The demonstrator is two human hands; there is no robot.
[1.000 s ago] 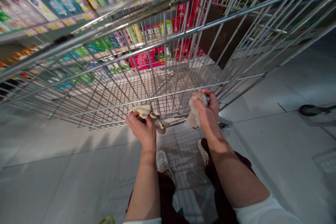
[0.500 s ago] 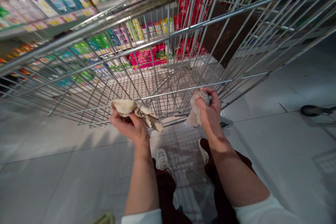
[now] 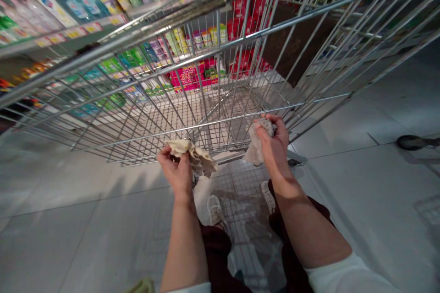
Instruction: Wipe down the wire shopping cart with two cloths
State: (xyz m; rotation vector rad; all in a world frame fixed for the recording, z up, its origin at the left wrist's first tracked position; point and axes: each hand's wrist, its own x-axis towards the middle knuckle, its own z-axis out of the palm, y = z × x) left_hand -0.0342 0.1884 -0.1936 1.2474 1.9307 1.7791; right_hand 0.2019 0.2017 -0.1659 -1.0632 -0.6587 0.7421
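A wire shopping cart (image 3: pixel 220 132) stands on the tile floor (image 3: pixel 58 238), just in front of the person's shoes (image 3: pixel 216 210). A store shelf (image 3: pixel 68 39) with bottles (image 3: pixel 55 9) runs along its left side, and red packages (image 3: pixel 245 23) are beyond the cart

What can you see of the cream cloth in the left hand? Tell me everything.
The cream cloth is a soft, crumpled piece of fabric with bunched folds and no visible pattern. The left hand pinches it between thumb and fingers, and a loose corner hangs below the grasp. It sits just in front of the wire shopping cart; whether it touches the wire cannot be told.
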